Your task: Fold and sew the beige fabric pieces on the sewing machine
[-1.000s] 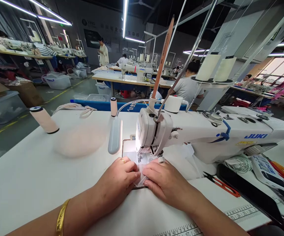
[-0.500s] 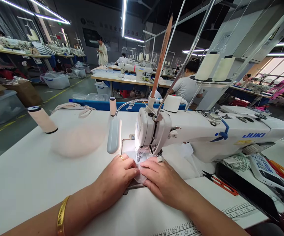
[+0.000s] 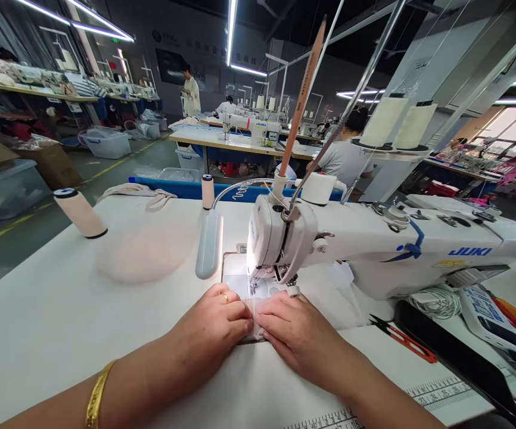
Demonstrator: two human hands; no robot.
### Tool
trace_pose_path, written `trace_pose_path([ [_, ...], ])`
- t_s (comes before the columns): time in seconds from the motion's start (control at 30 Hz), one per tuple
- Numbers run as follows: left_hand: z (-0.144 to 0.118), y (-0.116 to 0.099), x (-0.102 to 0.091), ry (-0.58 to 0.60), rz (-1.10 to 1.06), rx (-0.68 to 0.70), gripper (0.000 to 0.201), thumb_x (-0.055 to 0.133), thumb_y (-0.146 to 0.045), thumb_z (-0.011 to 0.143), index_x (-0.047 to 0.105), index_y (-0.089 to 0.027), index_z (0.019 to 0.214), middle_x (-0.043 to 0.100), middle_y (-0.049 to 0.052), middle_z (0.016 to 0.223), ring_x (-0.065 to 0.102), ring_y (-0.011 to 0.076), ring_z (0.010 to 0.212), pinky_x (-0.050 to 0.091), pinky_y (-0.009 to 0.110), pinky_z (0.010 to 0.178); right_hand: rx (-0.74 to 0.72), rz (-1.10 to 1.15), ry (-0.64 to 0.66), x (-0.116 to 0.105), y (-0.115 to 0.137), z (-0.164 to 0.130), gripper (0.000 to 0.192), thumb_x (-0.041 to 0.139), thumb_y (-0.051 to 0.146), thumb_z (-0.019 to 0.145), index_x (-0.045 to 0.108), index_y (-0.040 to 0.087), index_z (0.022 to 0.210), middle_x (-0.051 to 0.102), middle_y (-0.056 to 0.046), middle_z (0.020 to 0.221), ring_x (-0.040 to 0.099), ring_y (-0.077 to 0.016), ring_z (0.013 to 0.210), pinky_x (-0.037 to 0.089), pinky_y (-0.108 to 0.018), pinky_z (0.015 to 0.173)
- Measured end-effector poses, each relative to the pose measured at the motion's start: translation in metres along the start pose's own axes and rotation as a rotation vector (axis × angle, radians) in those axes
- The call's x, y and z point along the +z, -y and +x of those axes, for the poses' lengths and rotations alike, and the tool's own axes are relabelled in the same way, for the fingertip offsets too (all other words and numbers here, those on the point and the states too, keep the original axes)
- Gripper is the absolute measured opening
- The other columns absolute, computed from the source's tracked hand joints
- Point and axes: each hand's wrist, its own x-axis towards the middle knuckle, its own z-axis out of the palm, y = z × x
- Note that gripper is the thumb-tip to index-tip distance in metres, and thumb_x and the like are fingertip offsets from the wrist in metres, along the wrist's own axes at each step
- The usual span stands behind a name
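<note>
A small piece of sheer pale fabric lies in front of the presser foot of the white sewing machine. My left hand, wearing a ring, has its fingers curled and closed on the fabric's left side. From the right, my right hand grips the other side, fingers together, just below the machine head. Parts of the fabric are hidden under both hands. More sheer cloth spreads beneath the machine arm.
On the left stand a peach thread cone and a sheer round fabric piece. A grey lamp sits beside the needle area. Orange thread snips, a black phone-like slab and a printed ruler are at right.
My left hand has drawn slightly back from the needle, its thumb tucked lower. The right hand stays by the fabric, fingers shifted a little. The whole view has moved slightly.
</note>
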Motion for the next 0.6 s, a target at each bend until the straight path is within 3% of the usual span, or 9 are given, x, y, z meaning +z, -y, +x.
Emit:
trace_pose_path([
  [0.3, 0.002, 0.004, -0.002, -0.008, -0.005, -0.025, 0.026, 0.050, -0.001, 0.091, 0.067, -0.019, 0.084, 0.075, 0.002, 0.089, 0.061, 0.0189, 0.076, 0.041, 0.038, 0.077, 0.024, 0.006, -0.032, 0.005, -0.005, 0.001, 0.014, 0.055, 0.010, 0.101, 0.061, 0.020, 0.095, 0.067, -0.003, 0.089, 0.060, -0.0221, 0.086, 0.043, -0.035, 0.074],
  [0.6, 0.009, 0.015, -0.003, -0.024, 0.075, -0.017, 0.029, 0.049, -0.005, 0.098, 0.073, -0.019, 0.091, 0.078, 0.004, 0.090, 0.067, 0.0196, 0.079, 0.048, 0.037, 0.078, 0.041, 0.020, -0.121, 0.011, -0.009, 0.006, 0.023, 0.047, 0.007, 0.101, 0.064, 0.021, 0.107, 0.071, -0.008, 0.101, 0.063, -0.0270, 0.100, 0.051, -0.041, 0.082],
])
